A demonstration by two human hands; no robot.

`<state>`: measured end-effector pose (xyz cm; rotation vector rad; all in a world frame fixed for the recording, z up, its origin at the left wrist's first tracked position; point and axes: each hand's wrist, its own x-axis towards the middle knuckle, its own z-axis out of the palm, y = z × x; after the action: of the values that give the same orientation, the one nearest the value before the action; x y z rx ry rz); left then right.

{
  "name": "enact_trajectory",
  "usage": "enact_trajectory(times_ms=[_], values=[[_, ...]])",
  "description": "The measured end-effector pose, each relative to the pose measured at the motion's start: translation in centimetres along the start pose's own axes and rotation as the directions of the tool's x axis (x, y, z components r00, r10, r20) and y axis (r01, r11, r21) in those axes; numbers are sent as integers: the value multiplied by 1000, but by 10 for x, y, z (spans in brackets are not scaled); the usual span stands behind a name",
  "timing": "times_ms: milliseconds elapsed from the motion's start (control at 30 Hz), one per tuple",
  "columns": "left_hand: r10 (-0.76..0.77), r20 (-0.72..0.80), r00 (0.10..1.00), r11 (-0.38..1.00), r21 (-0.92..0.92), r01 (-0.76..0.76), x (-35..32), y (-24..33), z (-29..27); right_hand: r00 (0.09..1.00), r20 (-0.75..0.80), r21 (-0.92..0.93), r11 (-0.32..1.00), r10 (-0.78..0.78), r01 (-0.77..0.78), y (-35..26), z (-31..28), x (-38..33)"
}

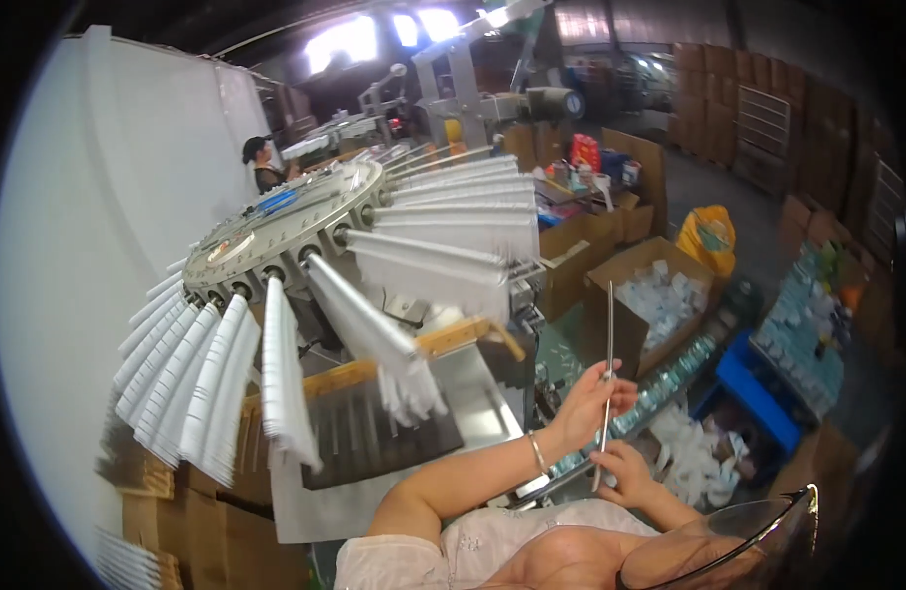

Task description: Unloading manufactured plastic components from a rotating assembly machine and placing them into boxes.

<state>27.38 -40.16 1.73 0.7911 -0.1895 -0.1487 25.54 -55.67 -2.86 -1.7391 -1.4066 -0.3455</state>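
Observation:
A thin, pale grey rod stands nearly upright in front of me, at the right of centre. My left hand, with a bracelet on its wrist, holds the rod around its middle; the thumb and some fingers close on it. Lower down, my right hand pinches the same rod near its bottom end. To the left of both hands is a large round metal machine. Long spokes stick out all round its rim, and white sheet-like pieces hang from them, several blurred.
A cardboard box of small pale pieces stands beyond my hands, near a yellow bag. To the right are a blue bin and a pile of white pieces. A wooden bar runs below the machine. Another person is behind it.

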Motion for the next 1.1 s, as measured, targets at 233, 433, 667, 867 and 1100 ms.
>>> enact_trajectory(times_ms=[233, 433, 667, 867, 1100], values=[[-95, -68, 993, 953, 282, 110, -132, 44, 3, 917, -390, -77, 989, 86, -125, -116, 44, 23], [244, -295, 924, 701, 712, 42, -237, 97, -86, 968, -248, 298, 948, -39, 114, -188, 52, 44], [386, -475, 791, 862, 491, -126, -205, 158, -168, 992, -118, 49, 998, 51, -46, -221, 58, 65], [513, -285, 810, 797, 509, -326, -170, 155, -201, 990, -138, -27, 999, 18, -22, -233, 61, 76], [534, -285, 796, 694, 686, -221, -188, 158, -143, 986, -166, -125, 992, 6, -27, -224, 74, 103]])
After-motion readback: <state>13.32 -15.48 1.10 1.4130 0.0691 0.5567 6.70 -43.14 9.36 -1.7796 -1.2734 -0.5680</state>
